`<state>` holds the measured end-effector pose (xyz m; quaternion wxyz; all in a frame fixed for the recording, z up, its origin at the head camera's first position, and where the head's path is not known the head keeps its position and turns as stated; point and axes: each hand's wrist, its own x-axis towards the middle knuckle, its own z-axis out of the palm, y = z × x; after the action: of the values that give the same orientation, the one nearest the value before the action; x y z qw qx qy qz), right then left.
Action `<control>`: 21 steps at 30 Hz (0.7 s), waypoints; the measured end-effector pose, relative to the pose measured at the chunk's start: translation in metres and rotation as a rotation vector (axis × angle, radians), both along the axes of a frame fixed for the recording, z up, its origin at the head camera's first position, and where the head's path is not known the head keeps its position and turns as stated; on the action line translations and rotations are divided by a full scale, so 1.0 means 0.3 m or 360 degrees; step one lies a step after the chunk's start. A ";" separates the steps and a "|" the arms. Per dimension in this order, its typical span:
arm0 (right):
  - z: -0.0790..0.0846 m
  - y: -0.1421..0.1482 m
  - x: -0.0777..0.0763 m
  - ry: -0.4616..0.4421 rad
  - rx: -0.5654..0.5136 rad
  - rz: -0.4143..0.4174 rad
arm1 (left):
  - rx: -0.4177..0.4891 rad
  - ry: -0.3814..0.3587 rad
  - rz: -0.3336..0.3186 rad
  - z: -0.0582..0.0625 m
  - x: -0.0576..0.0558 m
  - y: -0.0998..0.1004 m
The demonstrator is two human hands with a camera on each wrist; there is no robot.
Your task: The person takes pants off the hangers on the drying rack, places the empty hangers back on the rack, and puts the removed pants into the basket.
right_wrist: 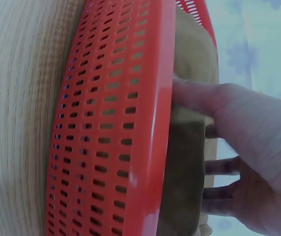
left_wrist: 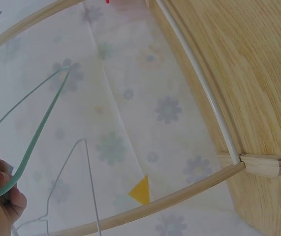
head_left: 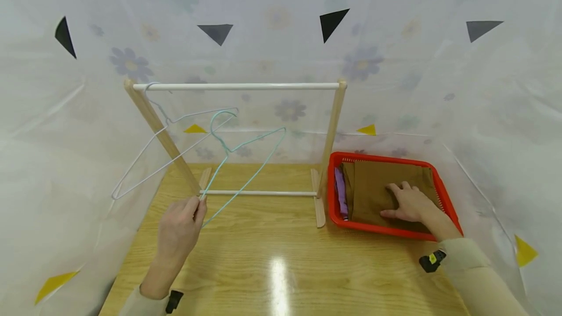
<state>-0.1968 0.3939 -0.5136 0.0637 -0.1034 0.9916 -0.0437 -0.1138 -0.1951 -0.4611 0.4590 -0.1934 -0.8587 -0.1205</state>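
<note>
My left hand (head_left: 180, 226) grips a mint-green wire hanger (head_left: 228, 151) by one corner, tilted in front of the rack with its hook pointing up. In the left wrist view, fingers curl round the green wire (left_wrist: 34, 141). Over on the right, my right hand (head_left: 410, 204) rests on folded brown cloth (head_left: 373, 184) in a red basket (head_left: 382, 229). The right wrist view shows its fingers spread, with the thumb just inside the basket's rim (right_wrist: 152, 118). A strip of purple cloth (head_left: 340, 194) shows at the basket's left side.
A wooden rack with a white top rail (head_left: 246, 87) and a white lower bar (head_left: 263, 193) stands on the wooden table (head_left: 246, 247). From the rail's left end hangs a pale wire hanger (head_left: 168, 122). Flower-printed sheeting (head_left: 281, 52) encloses the back and sides.
</note>
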 end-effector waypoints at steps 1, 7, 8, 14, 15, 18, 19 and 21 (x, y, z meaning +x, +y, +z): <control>0.001 -0.005 0.002 0.0049 0.0000 -0.0002 | 0.0005 0.0007 -0.0006 0.000 0.000 0.001; 0.020 -0.062 0.003 0.0395 -0.0006 -0.0039 | 0.0010 0.0028 -0.0017 -0.001 0.000 0.004; 0.025 -0.073 0.002 0.0439 -0.0024 -0.0047 | 0.0005 0.0023 -0.0012 -0.001 0.001 0.004; 0.056 -0.139 -0.007 0.0633 -0.0146 -0.0044 | -0.0010 0.0009 -0.0001 -0.003 0.002 0.003; 0.059 -0.149 -0.009 0.0660 -0.0162 -0.0038 | -0.0013 0.0009 0.0000 -0.003 0.001 0.003; 0.068 -0.179 -0.013 0.0748 -0.0212 -0.0024 | -0.0018 0.0011 0.0004 -0.002 0.000 0.004; 0.070 -0.188 -0.015 0.0776 -0.0227 -0.0019 | -0.0014 0.0010 0.0004 -0.002 0.000 0.005; 0.076 -0.206 -0.017 0.0823 -0.0250 -0.0005 | -0.0017 0.0004 0.0010 -0.001 0.001 0.006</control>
<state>-0.2018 0.3322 -0.4908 -0.2000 -0.1141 0.9687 -0.0927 -0.1136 -0.1934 -0.4613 0.4593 -0.1933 -0.8594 -0.1143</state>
